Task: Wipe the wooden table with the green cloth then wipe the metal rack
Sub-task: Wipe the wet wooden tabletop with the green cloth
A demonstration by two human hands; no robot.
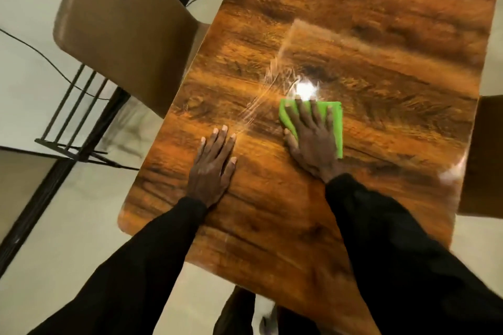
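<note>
The glossy wooden table (pixel 353 22) fills the middle of the head view. A folded green cloth (pixel 337 128) lies flat on it near the centre. My right hand (pixel 313 141) presses flat on the cloth with fingers spread, covering most of it. My left hand (pixel 213 168) rests palm down on the bare wood to the left of the cloth, fingers apart, holding nothing. Wet streaks and a bright light glare (pixel 304 88) show just beyond the cloth. A black metal rack (pixel 70 114) with thin bars stands on the floor left of the table.
A brown chair (pixel 122 30) stands at the table's left edge. Another brown chair seat (pixel 487 155) sits at the right edge. Black cables (pixel 40 54) run over the pale floor at the left. A dark beam (pixel 40 198) crosses the floor diagonally.
</note>
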